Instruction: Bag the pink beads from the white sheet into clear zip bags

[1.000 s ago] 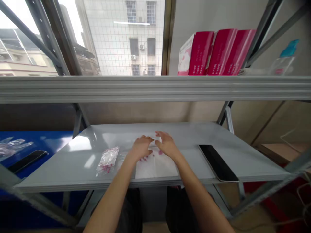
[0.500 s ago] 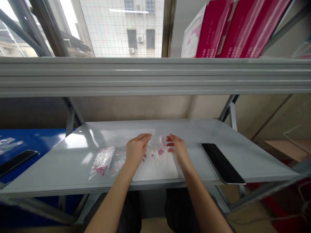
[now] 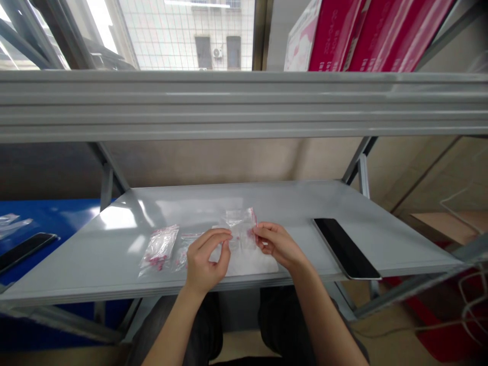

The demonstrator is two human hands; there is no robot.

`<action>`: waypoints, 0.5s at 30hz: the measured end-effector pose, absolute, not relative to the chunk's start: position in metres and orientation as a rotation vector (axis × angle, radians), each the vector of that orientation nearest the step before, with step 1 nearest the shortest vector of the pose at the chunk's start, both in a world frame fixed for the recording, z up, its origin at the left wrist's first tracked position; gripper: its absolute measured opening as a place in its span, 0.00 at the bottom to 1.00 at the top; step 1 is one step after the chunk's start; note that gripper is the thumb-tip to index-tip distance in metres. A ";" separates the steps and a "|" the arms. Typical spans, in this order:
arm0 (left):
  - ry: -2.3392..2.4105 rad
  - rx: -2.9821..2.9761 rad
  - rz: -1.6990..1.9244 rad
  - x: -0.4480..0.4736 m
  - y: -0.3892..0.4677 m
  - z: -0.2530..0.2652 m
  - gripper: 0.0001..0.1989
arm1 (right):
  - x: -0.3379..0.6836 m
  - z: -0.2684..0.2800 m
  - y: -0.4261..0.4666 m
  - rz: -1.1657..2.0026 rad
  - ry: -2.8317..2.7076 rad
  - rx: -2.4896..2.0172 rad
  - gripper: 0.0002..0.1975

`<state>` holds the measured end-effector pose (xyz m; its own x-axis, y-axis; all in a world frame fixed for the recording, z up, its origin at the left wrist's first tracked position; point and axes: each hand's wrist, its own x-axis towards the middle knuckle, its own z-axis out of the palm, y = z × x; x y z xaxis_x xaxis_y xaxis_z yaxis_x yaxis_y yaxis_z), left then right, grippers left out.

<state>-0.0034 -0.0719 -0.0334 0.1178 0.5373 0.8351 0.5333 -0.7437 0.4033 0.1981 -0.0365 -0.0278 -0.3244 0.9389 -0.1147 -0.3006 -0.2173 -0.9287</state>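
Between finger and thumb, my right hand [image 3: 276, 244] grips a small clear zip bag [image 3: 244, 226] by its red-striped edge. The bag is raised over a white sheet [image 3: 253, 265] at the front of the table. My left hand [image 3: 206, 260] is just left of the bag, fingers curled and fingertips in a pinch; what they hold, if anything, is too small to make out. Left of that hand lie a clear bag with pink pieces [image 3: 157, 250] and, partly hidden by the hand, a second clear bag [image 3: 181, 258].
A black tablet [image 3: 345, 248] lies on the right of the grey table [image 3: 290, 203]. A thick shelf beam [image 3: 244, 107] crosses above, with red boxes [image 3: 335, 38] on top. On the left, a phone [image 3: 26, 249] rests on a blue surface [image 3: 72, 211].
My right hand has closed on the small zip bag, which has lifted off the sheet. My left hand has moved slightly nearer me and turned. The view has tilted down a little.
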 end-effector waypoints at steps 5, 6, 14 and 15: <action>1.351 2.298 1.692 -0.003 -0.072 -0.030 0.06 | 0.202 -0.031 -0.039 1.695 -1.204 -0.893 0.14; 1.425 2.296 1.668 -0.003 -0.074 -0.028 0.07 | 0.203 -0.031 -0.040 1.712 -1.224 -0.884 0.14; 1.364 1.965 1.225 0.010 -0.096 -0.021 0.15 | 0.186 -0.028 -0.058 1.686 -1.391 -0.951 0.13; 1.315 1.925 1.138 0.012 -0.098 -0.021 0.16 | 0.183 -0.028 -0.059 1.687 -1.399 -0.957 0.12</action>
<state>0.0123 -0.0975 -0.0211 0.1669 0.9257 0.3393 0.4692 -0.3773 0.7984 0.1833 -0.0594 -0.0277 -0.4545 0.8861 -0.0902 -0.0752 -0.1391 -0.9874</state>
